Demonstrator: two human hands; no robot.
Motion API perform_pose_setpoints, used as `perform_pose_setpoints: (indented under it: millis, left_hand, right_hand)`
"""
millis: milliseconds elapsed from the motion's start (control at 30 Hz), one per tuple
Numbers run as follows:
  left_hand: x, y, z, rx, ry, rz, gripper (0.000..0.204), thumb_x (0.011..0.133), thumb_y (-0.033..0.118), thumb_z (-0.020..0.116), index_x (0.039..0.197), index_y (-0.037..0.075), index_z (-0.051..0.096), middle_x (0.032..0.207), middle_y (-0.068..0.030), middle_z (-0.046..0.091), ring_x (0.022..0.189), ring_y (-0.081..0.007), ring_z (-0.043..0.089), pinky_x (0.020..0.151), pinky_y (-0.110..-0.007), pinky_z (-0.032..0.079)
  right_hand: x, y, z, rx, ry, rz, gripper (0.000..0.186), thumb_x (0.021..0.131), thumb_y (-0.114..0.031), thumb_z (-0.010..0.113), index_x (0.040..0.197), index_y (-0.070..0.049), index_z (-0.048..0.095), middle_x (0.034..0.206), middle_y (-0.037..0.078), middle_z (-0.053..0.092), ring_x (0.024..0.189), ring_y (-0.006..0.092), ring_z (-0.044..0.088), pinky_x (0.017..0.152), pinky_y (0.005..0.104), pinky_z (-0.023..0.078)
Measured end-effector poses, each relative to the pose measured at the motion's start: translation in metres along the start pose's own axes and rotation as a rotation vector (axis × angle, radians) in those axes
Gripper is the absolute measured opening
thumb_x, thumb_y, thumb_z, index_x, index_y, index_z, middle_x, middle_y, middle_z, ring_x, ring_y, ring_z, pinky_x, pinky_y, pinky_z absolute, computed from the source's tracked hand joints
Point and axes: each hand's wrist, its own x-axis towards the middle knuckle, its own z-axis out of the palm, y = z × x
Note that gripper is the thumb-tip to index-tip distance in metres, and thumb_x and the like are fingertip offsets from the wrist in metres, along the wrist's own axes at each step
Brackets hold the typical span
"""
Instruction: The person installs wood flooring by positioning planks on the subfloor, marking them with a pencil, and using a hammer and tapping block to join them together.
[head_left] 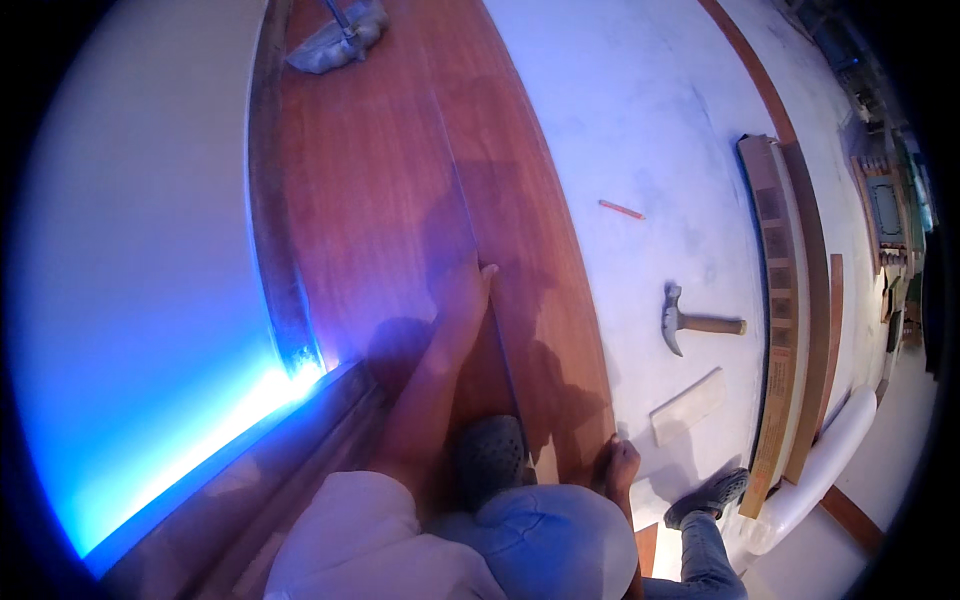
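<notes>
Reddish-brown floor planks run away from me, with a narrow seam between two of them. My left hand presses down on the boards at that seam, its thumb beside the line. The fingers lie low against the wood and partly blend into its colour. Farther right, my right hand is curled round the outer edge of the nearer floor plank, thumb uppermost. Around the planks' near end, a dark clog is on my one foot; the other clog rests on the white underlay.
On the white underlay lie a pencil, a claw hammer and a pale flat piece. Long cardboard boxes and a white roll lie to the right. A grey cloth-like bundle sits at the far end.
</notes>
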Motion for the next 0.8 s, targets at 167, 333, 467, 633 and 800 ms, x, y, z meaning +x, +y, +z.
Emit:
perform_pose_setpoints:
  millis: [167, 333, 467, 633, 800]
  left_hand:
    - [0.009, -0.034, 0.039, 0.243, 0.214, 0.379, 0.07, 0.098, 0.034, 0.063, 0.155, 0.001, 0.039, 0.165, -0.0163, 0.03, 0.152, -0.0373, 0.026, 0.124, -0.046, 0.025]
    - [0.005, -0.023, 0.032, 0.342, 0.17, 0.385, 0.069, 0.1, 0.033, 0.061, 0.155, 0.0, 0.038, 0.166, -0.0162, 0.028, 0.153, -0.0372, 0.025, 0.125, -0.047, 0.021]
    - [0.011, -0.034, 0.032, 0.439, 0.159, 0.349, 0.07, 0.1, 0.037, 0.059, 0.156, 0.0, 0.037, 0.166, -0.0162, 0.028, 0.153, -0.0373, 0.026, 0.124, -0.047, 0.023]
    - [0.019, -0.021, 0.022, 0.475, 0.069, 0.397, 0.073, 0.098, 0.038, 0.063, 0.155, 0.002, 0.038, 0.165, -0.0171, 0.029, 0.151, -0.0383, 0.029, 0.122, -0.048, 0.029]
    - [0.044, -0.045, 0.018, 0.52, 0.066, 0.592, 0.071, 0.093, 0.035, 0.068, 0.152, 0.003, 0.044, 0.163, -0.0169, 0.035, 0.146, -0.0392, 0.036, 0.117, -0.048, 0.035]
  right_hand:
    - [0.008, 0.027, 0.011, -0.04, 0.0, 0.052, 0.046, 0.1, -0.036, 0.061, 0.078, 0.005, 0.061, 0.065, 0.014, 0.056, 0.063, 0.0211, 0.046, 0.062, 0.0413, 0.043]
    - [0.003, 0.003, 0.007, -0.055, 0.002, 0.06, 0.048, 0.1, -0.038, 0.06, 0.082, 0.006, 0.064, 0.065, 0.016, 0.058, 0.063, 0.0226, 0.05, 0.063, 0.0427, 0.043]
    - [0.005, 0.009, 0.017, -0.046, -0.038, 0.039, 0.043, 0.101, -0.035, 0.057, 0.087, 0.005, 0.065, 0.075, 0.02, 0.062, 0.07, 0.0254, 0.056, 0.07, 0.0424, 0.047]
    - [0.017, -0.019, -0.01, -0.197, -0.261, 0.116, 0.037, 0.094, -0.035, 0.068, 0.102, 0.001, 0.068, 0.097, 0.024, 0.071, 0.091, 0.0385, 0.067, 0.082, 0.0448, 0.051]
    - [0.013, -0.027, -0.019, -0.297, -0.381, 0.061, 0.052, 0.079, -0.031, 0.084, 0.113, 0.002, 0.063, 0.108, 0.024, 0.072, 0.104, 0.0414, 0.069, 0.088, 0.0468, 0.053]
